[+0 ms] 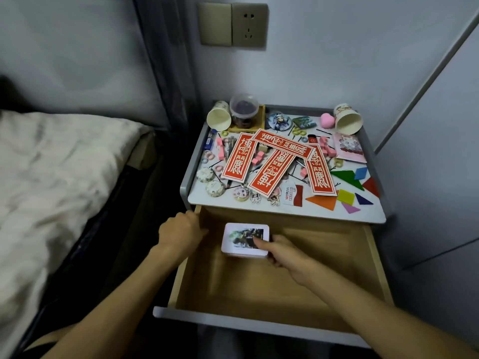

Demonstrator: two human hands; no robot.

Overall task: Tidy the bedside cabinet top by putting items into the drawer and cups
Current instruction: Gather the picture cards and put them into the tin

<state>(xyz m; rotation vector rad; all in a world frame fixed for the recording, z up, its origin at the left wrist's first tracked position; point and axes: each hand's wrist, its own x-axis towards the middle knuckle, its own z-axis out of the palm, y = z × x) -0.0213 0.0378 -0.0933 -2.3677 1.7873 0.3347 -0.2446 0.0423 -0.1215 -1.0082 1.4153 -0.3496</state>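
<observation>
The wooden drawer (285, 286) of the bedside cabinet stands pulled out. My right hand (285, 252) holds a small stack of white cards (245, 239) inside the drawer near its back left, thumb on top. My left hand (181, 230) grips the drawer's left wall at its back corner. The cabinet top (199, 195) is littered with red paper strips (269, 164), coloured tangram pieces (347, 187), pink blocks, hair ties, badges and keychains. Two paper cups lie tipped on their sides, one at the back left (219, 117) and one at the back right (347, 121).
A clear lidded jar (243, 108) sits on a small wooden tray at the back. A bed (51, 177) lies close on the left. The wall with a socket (248, 24) stands behind, and a grey panel closes in the right side.
</observation>
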